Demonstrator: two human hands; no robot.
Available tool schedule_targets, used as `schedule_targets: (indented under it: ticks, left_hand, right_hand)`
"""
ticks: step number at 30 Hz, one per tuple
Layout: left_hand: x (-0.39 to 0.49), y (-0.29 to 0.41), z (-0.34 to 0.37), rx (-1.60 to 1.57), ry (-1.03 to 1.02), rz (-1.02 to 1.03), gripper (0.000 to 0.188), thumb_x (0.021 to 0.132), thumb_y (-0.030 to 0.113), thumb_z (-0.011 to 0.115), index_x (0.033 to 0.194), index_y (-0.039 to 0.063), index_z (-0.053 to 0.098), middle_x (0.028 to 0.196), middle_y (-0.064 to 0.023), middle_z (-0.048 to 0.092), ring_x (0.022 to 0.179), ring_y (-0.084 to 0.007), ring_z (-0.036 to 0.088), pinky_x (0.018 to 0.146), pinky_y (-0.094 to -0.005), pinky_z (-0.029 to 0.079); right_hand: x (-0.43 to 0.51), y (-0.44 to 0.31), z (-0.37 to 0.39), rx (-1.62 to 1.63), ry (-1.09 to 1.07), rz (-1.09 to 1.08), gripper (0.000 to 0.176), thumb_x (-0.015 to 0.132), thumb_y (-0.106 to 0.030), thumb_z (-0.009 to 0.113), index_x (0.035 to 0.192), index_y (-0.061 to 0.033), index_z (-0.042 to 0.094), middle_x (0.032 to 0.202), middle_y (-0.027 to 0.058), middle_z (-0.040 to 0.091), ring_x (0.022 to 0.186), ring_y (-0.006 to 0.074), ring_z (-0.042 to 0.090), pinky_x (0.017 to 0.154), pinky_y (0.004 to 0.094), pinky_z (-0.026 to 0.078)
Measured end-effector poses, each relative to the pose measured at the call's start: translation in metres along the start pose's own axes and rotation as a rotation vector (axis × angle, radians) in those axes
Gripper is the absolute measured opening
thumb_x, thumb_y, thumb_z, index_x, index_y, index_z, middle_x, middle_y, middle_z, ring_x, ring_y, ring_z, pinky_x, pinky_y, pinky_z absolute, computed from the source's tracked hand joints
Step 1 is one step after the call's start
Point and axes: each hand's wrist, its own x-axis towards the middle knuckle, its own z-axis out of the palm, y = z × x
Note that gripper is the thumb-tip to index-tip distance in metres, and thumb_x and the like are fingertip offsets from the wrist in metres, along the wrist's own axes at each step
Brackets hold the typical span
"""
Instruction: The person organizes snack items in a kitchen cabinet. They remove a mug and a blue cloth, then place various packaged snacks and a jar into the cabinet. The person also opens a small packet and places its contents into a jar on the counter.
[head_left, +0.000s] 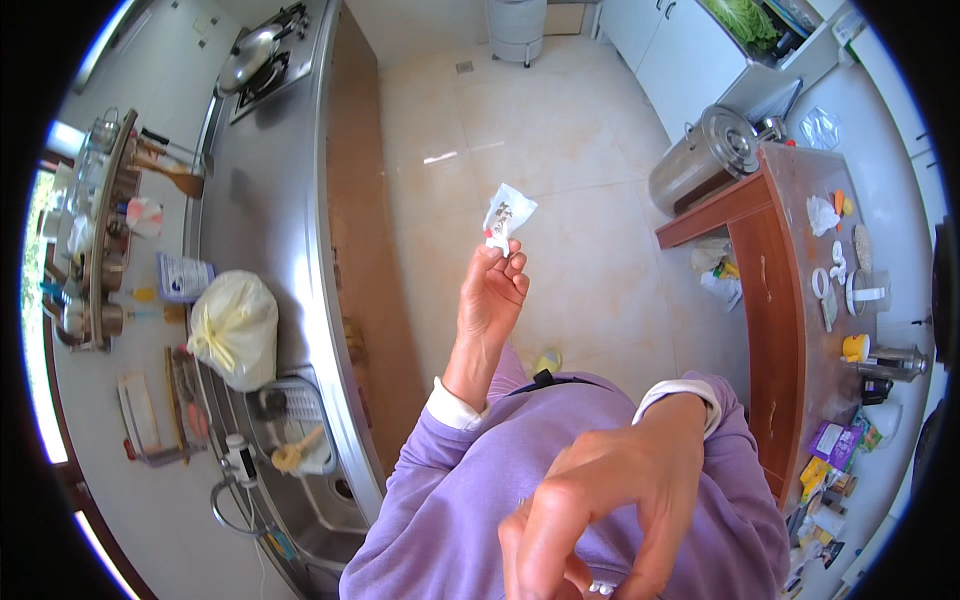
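In the head view, my left hand (491, 292) is raised before my body over the floor. Its thumb and fingers pinch the lower end of a small translucent plastic bag (514, 204). Dark bits lie inside the bag, and a red spot shows near its pinched end. My right hand (600, 510) is bent close in front of my chest, very near the camera. Its fingertips run down to the lower edge of the picture, so I cannot tell whether they hold anything. A few small white pieces show beside them.
A steel counter (247, 165) with a tied plastic bag (236, 330), a sink (334, 499) and a lidded wok (251, 60) runs along the left. To the right stand a wooden cabinet (757, 277) bearing jars and packets and a large lidded steel pot (697, 157).
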Motion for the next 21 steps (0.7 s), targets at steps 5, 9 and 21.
schedule_targets:
  ticks: [5,9,21]
  left_hand:
    - [0.086,0.035,0.006,-0.017,-0.090,-0.082,0.008,0.094,0.013,0.062,0.102,0.011,0.059,0.103,-0.0060,0.067,0.084,-0.0141,0.061,0.067,-0.0259,0.052]
    - [0.149,0.074,0.022,0.065,-0.119,-0.091,0.008,0.094,0.013,0.063,0.096,0.011,0.055,0.099,-0.0066,0.067,0.085,-0.0136,0.062,0.068,-0.0242,0.052]
    - [0.327,0.127,0.043,0.495,-0.223,-0.188,0.010,0.089,0.006,0.060,0.083,0.010,0.053,0.080,-0.0070,0.063,0.066,-0.0121,0.056,0.059,-0.0246,0.045]
  right_hand:
    - [0.037,-0.029,-0.064,-0.076,-0.024,0.093,0.058,0.082,-0.003,0.080,0.133,0.0000,0.052,0.115,0.0207,0.061,0.099,0.0330,0.065,0.084,0.0392,0.054]
    - [0.056,-0.065,-0.171,-0.693,0.575,-0.010,0.055,0.090,-0.022,0.072,0.135,-0.0001,0.048,0.125,0.0172,0.061,0.103,0.0240,0.064,0.084,0.0370,0.054]
    - [0.014,-0.131,-0.426,-1.193,1.238,0.336,0.018,0.093,-0.017,0.069,0.095,0.0011,0.068,0.078,0.0002,0.064,0.070,0.0057,0.056,0.063,0.0243,0.048]
